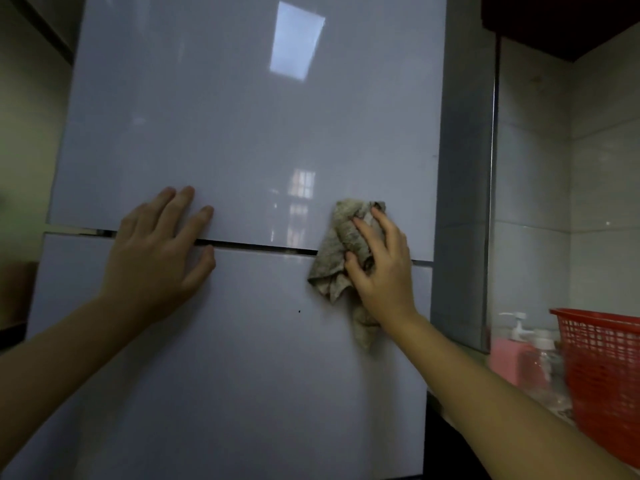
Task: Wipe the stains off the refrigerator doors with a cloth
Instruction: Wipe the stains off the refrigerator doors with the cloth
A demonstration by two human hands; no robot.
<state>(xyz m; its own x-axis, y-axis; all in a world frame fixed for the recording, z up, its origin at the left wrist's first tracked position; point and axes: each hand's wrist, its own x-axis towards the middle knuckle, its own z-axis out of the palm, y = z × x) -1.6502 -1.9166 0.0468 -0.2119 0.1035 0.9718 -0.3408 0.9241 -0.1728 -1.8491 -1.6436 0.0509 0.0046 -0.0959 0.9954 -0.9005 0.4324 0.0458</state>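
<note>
Both hands are up on the front of the fridge. Her left hand [157, 252] is flat with the fingers spread, pressed on the doors and lying across the dark gap [263, 247] between them. It holds nothing. Her right hand [379, 271] pinches a crumpled grey cloth [337, 251] and pushes it on the doors near their right edge. The cloth also sits across the gap, with one loose end hanging down below the wrist.

A small dark spot [299, 311] shows on the lower door [214, 393]. It sits just below and to the left of the cloth, between the two hands but nearer the right one. I think the cloth hand should slide down and left to reach it. The gap runs side to side, so long wipes would go the same way.

The upper door [242, 133] is smooth and shiny, and a bright window shape shows in it. The room is dim. To the right a red basket [606, 368] and a pink soap bottle [509, 358] stand on a worktop by a tiled wall [571, 185].
</note>
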